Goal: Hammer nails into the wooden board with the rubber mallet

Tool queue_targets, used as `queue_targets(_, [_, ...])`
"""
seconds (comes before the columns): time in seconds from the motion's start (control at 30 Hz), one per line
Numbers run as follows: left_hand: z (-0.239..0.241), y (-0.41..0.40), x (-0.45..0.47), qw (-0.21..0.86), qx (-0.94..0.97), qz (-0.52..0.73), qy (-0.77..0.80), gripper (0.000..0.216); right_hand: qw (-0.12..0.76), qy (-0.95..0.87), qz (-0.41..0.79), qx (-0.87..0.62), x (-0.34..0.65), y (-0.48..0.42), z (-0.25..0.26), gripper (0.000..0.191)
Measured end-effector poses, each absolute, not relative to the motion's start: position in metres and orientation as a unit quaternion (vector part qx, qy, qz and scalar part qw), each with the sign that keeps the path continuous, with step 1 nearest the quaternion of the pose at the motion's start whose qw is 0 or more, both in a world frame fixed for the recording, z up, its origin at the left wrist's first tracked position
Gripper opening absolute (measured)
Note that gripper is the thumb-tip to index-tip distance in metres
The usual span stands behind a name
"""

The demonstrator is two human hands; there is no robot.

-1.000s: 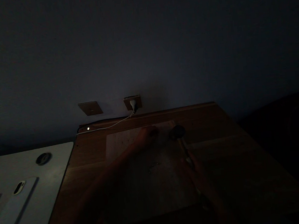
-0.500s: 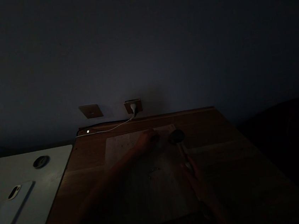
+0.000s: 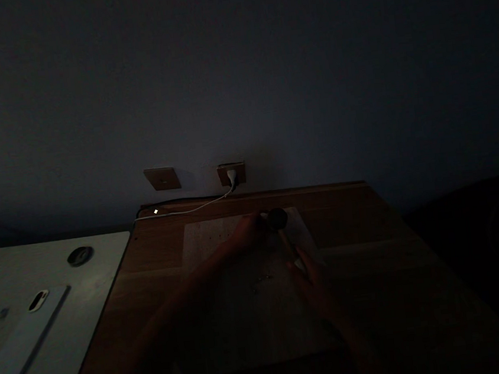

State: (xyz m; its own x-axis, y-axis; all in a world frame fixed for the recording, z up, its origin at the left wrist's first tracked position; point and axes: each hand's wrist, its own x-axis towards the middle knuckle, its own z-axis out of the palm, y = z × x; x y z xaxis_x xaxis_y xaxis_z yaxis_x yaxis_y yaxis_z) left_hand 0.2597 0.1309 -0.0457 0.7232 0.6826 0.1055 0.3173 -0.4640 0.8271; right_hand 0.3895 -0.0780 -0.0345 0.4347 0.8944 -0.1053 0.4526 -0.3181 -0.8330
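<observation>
In dim light, my right hand (image 3: 311,275) is closed around the light handle of a mallet (image 3: 278,219) with a dark round head. Its head is beside the fingers of my left hand (image 3: 246,230), overlapping them in view; contact between them is unclear. My left fingers are pinched together over the upper part of a pale flat board (image 3: 223,279); whatever they grip is too dark to make out. Left of that hand, several small dark dots form a row on the board. Lower down lie a few small shiny pieces (image 3: 262,281), perhaps nails.
The board lies on a wooden table (image 3: 373,257) against a wall. A plug and white cable (image 3: 193,209) run along the table's back edge. On a white surface (image 3: 99,286) at left are a phone (image 3: 29,338) and a dark round object (image 3: 80,256).
The mallet head has swung left, from right of my left hand to close beside its fingers. My left hand stays at the same part of the board. The view has shifted slightly.
</observation>
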Motion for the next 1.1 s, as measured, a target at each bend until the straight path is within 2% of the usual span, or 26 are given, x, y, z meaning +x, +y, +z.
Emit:
queue_targets(0.1, [-0.027, 0.136, 0.239, 0.381, 0.859, 0.196, 0.281, 0.057, 0.385, -0.445, 0.285, -0.756, 0.390, -0.078, -0.038, 0.071])
queue_targets(0.2, [-0.007, 0.132, 0.201, 0.283, 0.926, 0.150, 0.198, 0.039, 0.377, -0.444, 0.286, -0.761, 0.392, -0.080, -0.042, 0.072])
queue_targets(0.27, [0.000, 0.120, 0.175, 0.218, 0.960, 0.091, 0.150, 0.038, 0.370, -0.441, 0.285, -0.767, 0.393, -0.083, -0.043, 0.071])
queue_targets(0.43, [-0.004, 0.083, 0.144, 0.048, 0.993, 0.008, 0.111, 0.024, 0.373, -0.432, 0.279, -0.773, 0.392, -0.088, -0.044, 0.071])
queue_targets(0.53, [-0.008, 0.075, 0.147, 0.006, 0.997, 0.006, 0.082, 0.016, 0.381, -0.419, 0.282, -0.774, 0.391, -0.091, -0.044, 0.073])
queue_targets(0.63, [-0.007, 0.083, 0.161, 0.035, 0.995, 0.038, 0.088, 0.017, 0.380, -0.416, 0.279, -0.778, 0.393, -0.096, -0.046, 0.074])
queue_targets(0.8, [-0.017, 0.108, 0.202, 0.262, 0.907, 0.211, 0.252, 0.022, 0.373, -0.388, 0.294, -0.790, 0.395, -0.102, -0.044, 0.080])
queue_targets(0.87, [-0.026, 0.116, 0.218, 0.316, 0.854, 0.239, 0.337, 0.024, 0.376, -0.390, 0.303, -0.784, 0.395, -0.102, -0.040, 0.079])
queue_targets(0.97, [-0.039, 0.122, 0.230, 0.345, 0.826, 0.227, 0.384, 0.025, 0.374, -0.394, 0.312, -0.779, 0.395, -0.103, -0.034, 0.078])
queue_targets(1.1, [-0.047, 0.119, 0.230, 0.336, 0.843, 0.216, 0.360, 0.026, 0.361, -0.399, 0.305, -0.786, 0.397, -0.104, -0.038, 0.077])
